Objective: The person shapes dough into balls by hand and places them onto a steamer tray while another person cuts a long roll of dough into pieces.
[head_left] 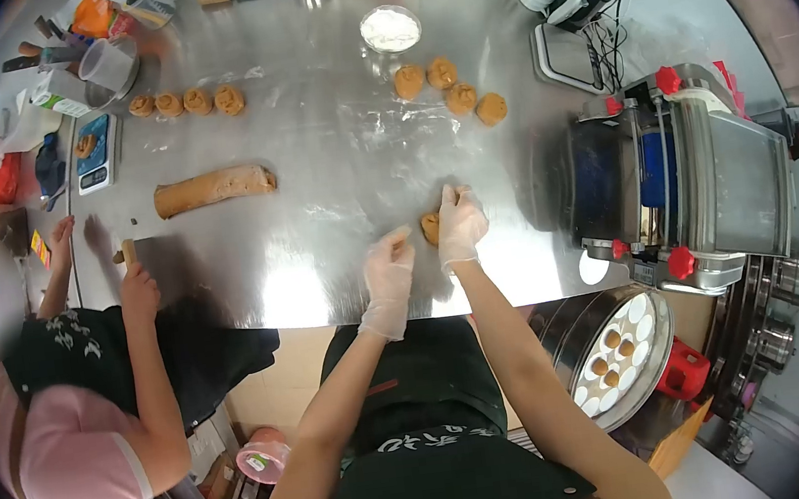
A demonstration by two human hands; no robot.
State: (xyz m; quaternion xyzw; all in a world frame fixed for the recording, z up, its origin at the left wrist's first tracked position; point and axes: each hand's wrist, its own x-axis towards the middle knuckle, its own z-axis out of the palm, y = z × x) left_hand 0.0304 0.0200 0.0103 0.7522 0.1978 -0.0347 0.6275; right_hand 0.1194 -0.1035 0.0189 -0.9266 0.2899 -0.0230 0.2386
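A small piece of brown dough (430, 229) is on the steel table near its front edge. My right hand (463, 230), in a clear plastic glove, has its fingers curled against the dough's right side and partly covers it. Just left of the dough is my left hand (389, 279), gloved as well. Its fingers are bent together, and whatever may be between them is hidden. Farther back on the right sit several rounded dough pieces (461, 97), below a bowl of white flour (389, 29).
At left, a co-worker's hand (138, 290) holds a scraper (128, 251) near a long dough roll (213, 190). A row of dough pieces (197, 102) and a scale (96, 152) are behind. On the right stand a dough machine (680, 180) and a round steamer tray (666, 321).
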